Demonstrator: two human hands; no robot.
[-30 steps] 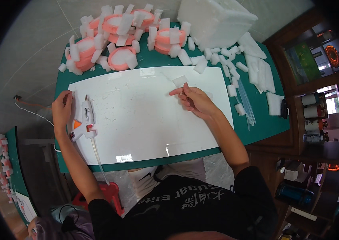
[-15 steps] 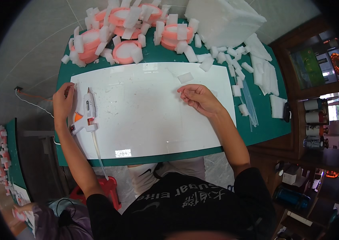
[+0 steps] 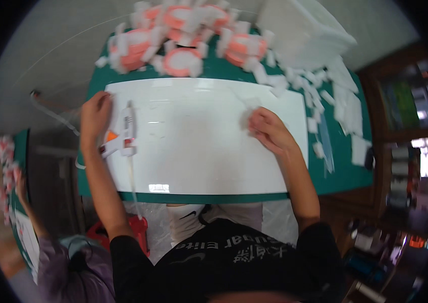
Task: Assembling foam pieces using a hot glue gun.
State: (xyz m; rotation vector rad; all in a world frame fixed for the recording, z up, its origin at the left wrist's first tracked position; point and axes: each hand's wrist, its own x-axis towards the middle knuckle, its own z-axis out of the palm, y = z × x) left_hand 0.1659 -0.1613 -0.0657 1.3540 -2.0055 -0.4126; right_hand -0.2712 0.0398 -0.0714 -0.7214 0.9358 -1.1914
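The left hand (image 3: pixel 96 115) is at the left side of the frame, over the left edge of a white board (image 3: pixel 199 146). Its fingers are bent, and I see no object in them, but their inner side is hidden, so I cannot tell if it is released or grasping. Just beside it, on the board, lies a white glue gun (image 3: pixel 129 126) with an orange trigger; its nozzle points to the top of the frame. A clear stick (image 3: pixel 133 184) goes out from its back, over the front edge of the board.

The right hand (image 3: pixel 270 129) is right of the centre, above the board, with the fingers curled. It is blurred, and I cannot tell whether it holds something. Near its fingertips, a little higher in the frame, there is a pale flat piece (image 3: pixel 252 102) on the board.

The board lies on a green table (image 3: pixel 345 177). At the upper left and top centre stand pink round things (image 3: pixel 236 46) with white blocks around them. At the upper right is a big white block (image 3: pixel 302 33), and below it are small white pieces (image 3: pixel 260 73) and thin clear rods (image 3: pixel 327 144). At the lower left sits another person (image 3: pixel 80 267) in a purple sleeve.
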